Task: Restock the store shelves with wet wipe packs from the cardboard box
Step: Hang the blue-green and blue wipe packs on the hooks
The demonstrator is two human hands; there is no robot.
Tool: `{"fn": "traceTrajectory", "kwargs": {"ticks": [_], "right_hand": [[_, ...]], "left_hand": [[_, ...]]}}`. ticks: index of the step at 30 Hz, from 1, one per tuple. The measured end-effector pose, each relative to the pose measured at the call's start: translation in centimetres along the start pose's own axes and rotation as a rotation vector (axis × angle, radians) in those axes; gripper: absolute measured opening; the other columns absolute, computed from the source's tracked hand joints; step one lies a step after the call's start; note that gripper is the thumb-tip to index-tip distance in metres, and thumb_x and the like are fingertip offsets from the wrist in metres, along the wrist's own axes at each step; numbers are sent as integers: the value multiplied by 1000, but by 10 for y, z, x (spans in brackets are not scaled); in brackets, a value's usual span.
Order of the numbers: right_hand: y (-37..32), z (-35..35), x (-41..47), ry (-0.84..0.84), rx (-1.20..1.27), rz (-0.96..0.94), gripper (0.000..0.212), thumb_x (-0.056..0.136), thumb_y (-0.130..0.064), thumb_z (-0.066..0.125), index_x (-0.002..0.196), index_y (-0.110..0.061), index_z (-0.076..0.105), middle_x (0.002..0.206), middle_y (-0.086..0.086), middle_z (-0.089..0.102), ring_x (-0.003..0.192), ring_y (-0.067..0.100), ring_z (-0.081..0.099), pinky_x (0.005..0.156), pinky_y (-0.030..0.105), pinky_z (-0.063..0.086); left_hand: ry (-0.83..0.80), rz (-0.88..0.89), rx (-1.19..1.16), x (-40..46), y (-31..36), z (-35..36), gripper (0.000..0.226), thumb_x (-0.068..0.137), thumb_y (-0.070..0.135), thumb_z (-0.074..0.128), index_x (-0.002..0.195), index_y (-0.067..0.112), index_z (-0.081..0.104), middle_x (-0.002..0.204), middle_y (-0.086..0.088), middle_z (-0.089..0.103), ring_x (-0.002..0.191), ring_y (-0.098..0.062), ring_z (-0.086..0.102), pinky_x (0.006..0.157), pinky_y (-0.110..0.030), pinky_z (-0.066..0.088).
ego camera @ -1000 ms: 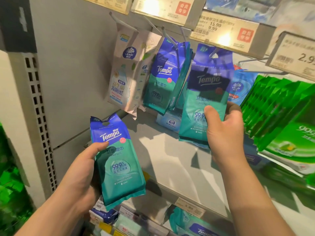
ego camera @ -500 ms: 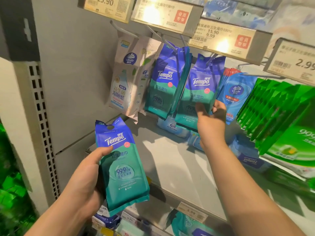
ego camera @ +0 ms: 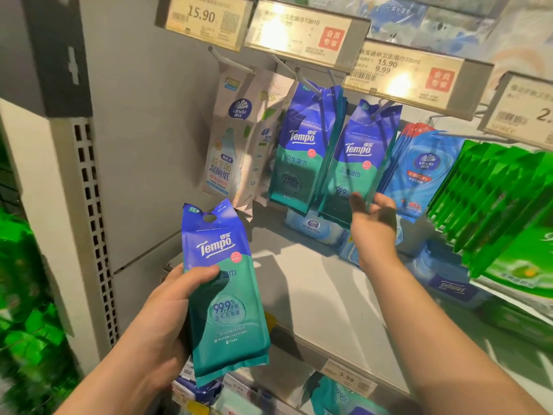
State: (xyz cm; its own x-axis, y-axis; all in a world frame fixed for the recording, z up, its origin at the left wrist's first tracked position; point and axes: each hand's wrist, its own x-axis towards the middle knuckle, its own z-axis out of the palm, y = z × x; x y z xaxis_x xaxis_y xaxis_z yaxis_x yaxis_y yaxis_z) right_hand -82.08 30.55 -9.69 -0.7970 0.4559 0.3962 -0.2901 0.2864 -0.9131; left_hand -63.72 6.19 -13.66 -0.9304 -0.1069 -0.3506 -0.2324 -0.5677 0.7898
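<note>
Blue and green, the wipe pack (ego camera: pixel 226 292) in the left hand (ego camera: pixel 167 307) stands almost upright, its long axis running up and a little to the left, with the hanging hole at the top edge. The thumb lies across the front of the pack near its middle and the other fingers are hidden behind it, so this hand grips the pack from its left side. The free hooks and the hung packs lie up and to the right of this pack, well apart from it. First on that row comes a white pack (ego camera: pixel 223 151), then a bunch of blue and green packs on one hook (ego camera: pixel 299 151), then a single hung pack (ego camera: pixel 356 163) on the next hook. The right hand (ego camera: pixel 374 223) is much nearer to this row: its fingers are relaxed and spread just under the bottom edge of the hung pack, and whether they touch it I cannot tell. I judge that the held pack must travel up and right, hole first, to reach a hook.
</note>
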Motion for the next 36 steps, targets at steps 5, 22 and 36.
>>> {"fn": "traceTrajectory", "kwargs": {"ticks": [5, 22, 36], "right_hand": [[12, -13, -32, -67, -171, 124, 37, 90, -41, 65, 105, -8, 60, 90, 3, 59, 82, 22, 55, 72, 36, 40], [-41, -68, -160, -731, 113, 146, 44, 86, -46, 63, 124, -26, 56, 109, -1, 76, 90, 26, 77, 68, 46, 64], [-62, -97, -120, -324, -139, -379, 25, 94, -40, 56, 118, -42, 47, 111, -44, 59, 104, -14, 58, 83, 2, 40]], "left_hand": [[-75, 111, 102, -3, 4, 7, 28, 88, 14, 70, 115, 21, 62, 93, -10, 79, 67, -22, 75, 67, -35, 54], [-563, 382, 200, 6, 7, 56, 53, 91, 16, 70, 139, 23, 48, 121, -3, 74, 106, -22, 73, 78, -31, 61], [-731, 595, 548, 26, -7, 93, 46, 88, 51, 60, 133, 40, 56, 126, 12, 71, 112, -21, 69, 92, -48, 58]]}}
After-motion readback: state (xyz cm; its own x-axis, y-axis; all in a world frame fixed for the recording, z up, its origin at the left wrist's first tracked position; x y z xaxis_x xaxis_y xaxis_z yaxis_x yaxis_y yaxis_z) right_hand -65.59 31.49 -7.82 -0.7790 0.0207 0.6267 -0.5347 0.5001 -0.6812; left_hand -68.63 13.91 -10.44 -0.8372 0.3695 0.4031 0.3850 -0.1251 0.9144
